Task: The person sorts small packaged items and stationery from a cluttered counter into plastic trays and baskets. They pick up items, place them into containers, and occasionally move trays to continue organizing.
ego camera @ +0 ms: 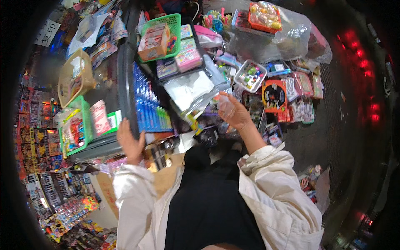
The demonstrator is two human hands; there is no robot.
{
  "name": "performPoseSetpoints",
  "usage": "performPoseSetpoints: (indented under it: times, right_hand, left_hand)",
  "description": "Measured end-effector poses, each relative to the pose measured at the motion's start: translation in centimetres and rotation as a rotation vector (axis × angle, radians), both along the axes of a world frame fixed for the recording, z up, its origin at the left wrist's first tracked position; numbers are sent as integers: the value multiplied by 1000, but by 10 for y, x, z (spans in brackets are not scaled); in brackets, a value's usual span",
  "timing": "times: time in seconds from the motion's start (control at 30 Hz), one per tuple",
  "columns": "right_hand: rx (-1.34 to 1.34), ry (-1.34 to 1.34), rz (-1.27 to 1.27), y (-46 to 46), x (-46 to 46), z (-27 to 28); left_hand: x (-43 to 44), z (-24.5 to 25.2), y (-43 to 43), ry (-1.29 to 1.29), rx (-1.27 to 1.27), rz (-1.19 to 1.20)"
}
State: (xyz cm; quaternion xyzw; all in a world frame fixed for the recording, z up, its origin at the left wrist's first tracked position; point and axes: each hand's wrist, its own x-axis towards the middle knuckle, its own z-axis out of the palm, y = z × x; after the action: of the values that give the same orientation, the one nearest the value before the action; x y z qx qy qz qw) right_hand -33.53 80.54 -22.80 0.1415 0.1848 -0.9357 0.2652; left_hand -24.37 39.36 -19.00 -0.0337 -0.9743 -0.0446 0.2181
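My left hand (129, 140) rests with spread fingers on the dark rim of a counter (125, 93), holding nothing. Beside its fingertips lie a green card (113, 122) and a pink patterned packet (100, 117). To its right stand rows of blue pens or similar sticks (148, 106). My right hand (234, 111) is raised over the goods at the centre, its fingers curled around a small clear plastic piece (226, 107), perhaps a bag or wrapper. Just left of that hand are a white sheet in clear plastic (189, 89) and a yellow-green packet (193, 124).
A green basket (177, 34) holds an open carton (154, 40). Further right are a white tub of small toys (250, 76), an orange packet with a black disc (274, 96) and an orange basket (265, 28). A beige basket (75, 78) and another green basket (86, 125) stand left.
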Motion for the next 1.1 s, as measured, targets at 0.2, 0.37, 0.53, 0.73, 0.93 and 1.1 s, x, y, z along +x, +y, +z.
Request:
performPoseSetpoints:
  times: [0.2, 0.37, 0.53, 0.73, 0.93, 1.1]
  right_hand:
    - [10, 11, -53, -73, 62, 106]
    - [160, 1, -65, -113, 106, 161]
    - [284, 36, -80, -119, 138, 186]
    - [-13, -80, -136, -100, 178, 191]
    - [315, 81, -229, -88, 229, 198]
    - [562, 69, -317, -86, 260, 213]
  left_hand:
    - [2, 42, 82, -22, 714, -234]
    - [9, 115, 120, -817, 2079, -258]
    - [29, 160, 114, -985, 1705, -159]
    - [61, 169, 119, -1050, 1699, -108]
    - [98, 181, 119, -1060, 1820, -109]
    - [129, 203, 111, -1033, 1861, -165]
